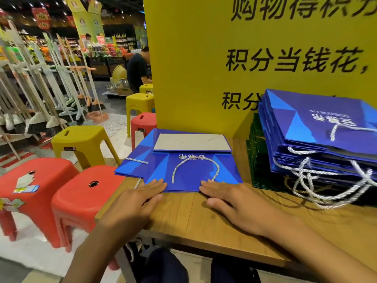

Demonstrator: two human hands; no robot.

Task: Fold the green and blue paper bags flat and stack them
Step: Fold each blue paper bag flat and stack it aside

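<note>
The blue bag lay collapsed flat at the table's left end, its far edge close to the yellow sign board at the back. Its bottom flap was turned up to show grey card, and its rope handle curved across the face. It rested on at least one more flattened blue bag, set askew and reaching the table's left edge.

The left hand and right hand lay palm down with fingers straight. Their fingertips touched the bag's near edge on either side of the handle, and neither hand grasped anything.

The fold itself looked done, so the step in hand was probably pressing the creases down. The next move would likely call for squaring this bag with the one beneath it, or lifting it onto the tall blue stack at the right end. That stack sat on the green bags with its rope handles trailing over the near side, where they could snag.

The table was pale wood. Red stools and a yellow stool stood beyond its left edge. Further off were a rack of brooms, shop shelves, and a person in a dark shirt.
</note>
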